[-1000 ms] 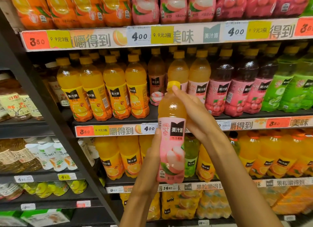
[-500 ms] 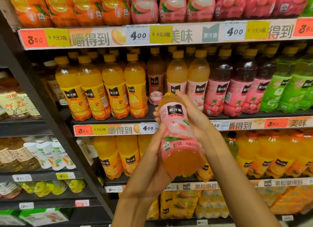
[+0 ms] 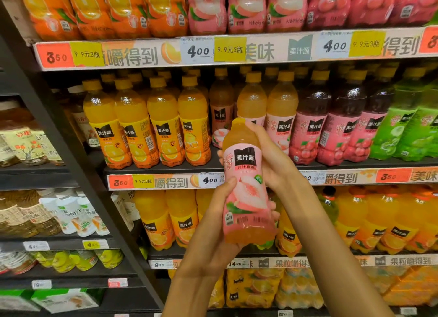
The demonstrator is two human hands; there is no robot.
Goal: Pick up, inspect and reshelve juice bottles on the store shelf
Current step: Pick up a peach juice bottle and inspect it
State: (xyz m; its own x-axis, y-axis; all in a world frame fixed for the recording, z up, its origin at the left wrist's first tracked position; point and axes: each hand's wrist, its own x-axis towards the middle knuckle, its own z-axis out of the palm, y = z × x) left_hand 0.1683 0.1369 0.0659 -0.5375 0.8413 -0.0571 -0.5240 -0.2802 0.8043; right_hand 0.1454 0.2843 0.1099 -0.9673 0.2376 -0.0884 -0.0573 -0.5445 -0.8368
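Basically a store shelf unit (image 3: 237, 53), dark frame, tiers packed with juice, price strips along each edge. Middle tier: orange juice bottles (image 3: 147, 127) left, dark red ones (image 3: 331, 125) right, green bottles (image 3: 407, 129) far right. Peach juice bottle (image 3: 246, 186) is off the shelf, held in front of it, label facing camera. Left hand (image 3: 213, 233) grip wraps its lower body; right hand (image 3: 272, 160) grip wraps the neck.

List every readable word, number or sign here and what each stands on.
"美汁源": held peach bottle, gripped by left hand and right hand.
"3 50", "9.9元3瓶", "4 00", "嚼得到", "美味": upper shelf strip.
"3 50", "4 00": middle shelf strip.
"果粒嚼得": lower shelf strip.
Bottles' fine print: blurred.
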